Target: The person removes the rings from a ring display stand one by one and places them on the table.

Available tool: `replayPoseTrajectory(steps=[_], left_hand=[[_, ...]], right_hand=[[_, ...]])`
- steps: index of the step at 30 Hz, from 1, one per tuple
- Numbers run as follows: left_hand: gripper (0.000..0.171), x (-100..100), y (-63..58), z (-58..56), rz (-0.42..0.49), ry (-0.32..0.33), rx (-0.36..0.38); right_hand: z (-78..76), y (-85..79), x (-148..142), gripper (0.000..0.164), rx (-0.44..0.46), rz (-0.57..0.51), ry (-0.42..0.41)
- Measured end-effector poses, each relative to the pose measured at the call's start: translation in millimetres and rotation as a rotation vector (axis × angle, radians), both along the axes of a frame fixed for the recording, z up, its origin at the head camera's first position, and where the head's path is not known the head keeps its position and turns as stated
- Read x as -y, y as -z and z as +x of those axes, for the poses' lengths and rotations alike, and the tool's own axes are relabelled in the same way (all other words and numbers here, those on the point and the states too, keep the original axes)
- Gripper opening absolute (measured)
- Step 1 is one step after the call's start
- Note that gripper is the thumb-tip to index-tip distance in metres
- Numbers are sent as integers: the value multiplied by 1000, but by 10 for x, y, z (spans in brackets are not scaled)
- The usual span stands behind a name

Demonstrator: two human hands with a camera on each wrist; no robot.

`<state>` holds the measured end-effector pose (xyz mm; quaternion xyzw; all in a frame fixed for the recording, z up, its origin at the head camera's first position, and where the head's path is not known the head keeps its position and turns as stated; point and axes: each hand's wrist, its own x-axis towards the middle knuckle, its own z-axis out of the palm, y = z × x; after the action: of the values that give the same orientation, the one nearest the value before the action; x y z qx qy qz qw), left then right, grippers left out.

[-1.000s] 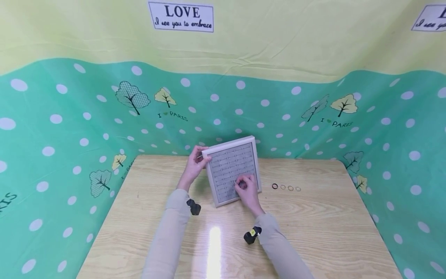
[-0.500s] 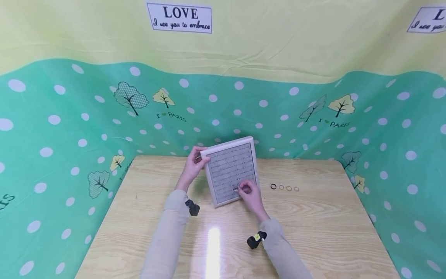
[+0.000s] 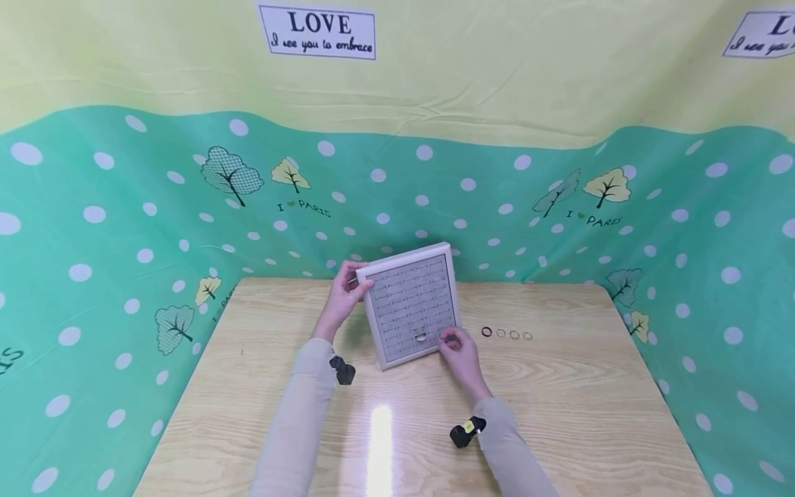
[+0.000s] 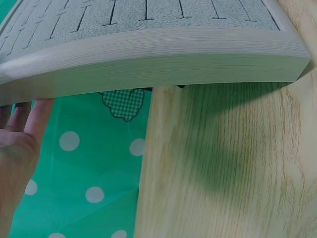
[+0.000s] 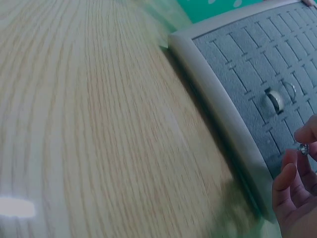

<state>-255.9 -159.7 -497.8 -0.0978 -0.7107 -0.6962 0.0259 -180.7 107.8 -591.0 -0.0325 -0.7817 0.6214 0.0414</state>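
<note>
A tilted ring display tray [image 3: 413, 297] with a pale frame and grey slotted padding leans at the back of the table. My left hand [image 3: 344, 293] grips its upper left corner, thumb on the front; the left wrist view shows fingers [image 4: 37, 119] behind the frame. Near the tray's lower right, my right hand [image 3: 461, 353] pinches a small silver-coloured ring [image 5: 304, 148] with a beaded edge between thumb and fingertip. Two rings sit in the padding: a wide silver ring [image 5: 275, 100] and, beside it, a thin ring [image 5: 290, 90].
Right of the tray, several rings lie in a row on the wooden table [image 3: 590, 386]: a dark ring [image 3: 487, 332] leads, then thinner pale and gold-toned ones, including a gold-toned ring [image 3: 514, 335]. Behind hangs a green dotted cloth [image 3: 348, 207].
My right hand has moved right and down across the tray to its lower right edge, uncovering the wide silver ring in the padding. The left hand keeps its grip on the corner.
</note>
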Motion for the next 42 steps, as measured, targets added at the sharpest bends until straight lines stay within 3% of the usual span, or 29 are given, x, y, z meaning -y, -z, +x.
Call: replayPoseTrajectory(steps=[7,16,29,37,42], left_hand=[[35,-8,-7,11,7,2,2],[35,-10,-5,9,8,-6,-1],[39,-4,-16,-4,13,14,31],[38,-33,-228,123,-3,18,29],[38,-42,-258,146,-2,22,21]], right_hand=[[-5,38,-190,15,30,-13,26],[2,86,-418,15,79,60,43],[-16,185,-789,16,-31,214,12],[-35,234,-944,13,-75,266,25],[-61,272,-996,12,-71,274,29]])
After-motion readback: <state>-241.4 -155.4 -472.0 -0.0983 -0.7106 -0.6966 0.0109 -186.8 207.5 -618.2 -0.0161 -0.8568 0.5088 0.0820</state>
